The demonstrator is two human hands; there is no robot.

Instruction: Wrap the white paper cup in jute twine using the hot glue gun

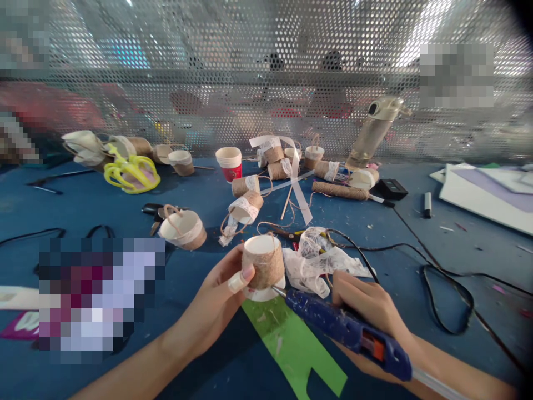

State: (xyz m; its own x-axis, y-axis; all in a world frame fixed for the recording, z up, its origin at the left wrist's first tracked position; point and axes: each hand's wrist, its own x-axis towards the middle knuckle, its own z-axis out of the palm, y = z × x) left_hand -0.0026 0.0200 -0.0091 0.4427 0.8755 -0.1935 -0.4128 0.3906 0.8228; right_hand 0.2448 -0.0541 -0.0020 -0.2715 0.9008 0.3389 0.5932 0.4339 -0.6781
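Observation:
Between the thumb and fingers of my left hand [227, 286] is a small paper cup [263, 262] wrapped in brown twine, its white inside facing up. A white lace band shows around its lower edge. My right hand [366, 305] is closed around a blue glue gun [345, 328], with a clear glue stick coming out of its back end. The gun's metal tip meets or nearly meets the cup's lower right side. Crumpled white lace [320, 266] lies just behind the gun. Below the cup is a green sheet [291, 347].
Several twine-wrapped cups stand or lie about, one with a handle [183, 229] at left. A red paper cup [229, 164], a twine roll [339, 190], a yellow crown-shaped piece [132, 173] and a bottle [372, 133] sit farther back. Black cords [449, 300] loop at right. Perforated metal closes off the rear.

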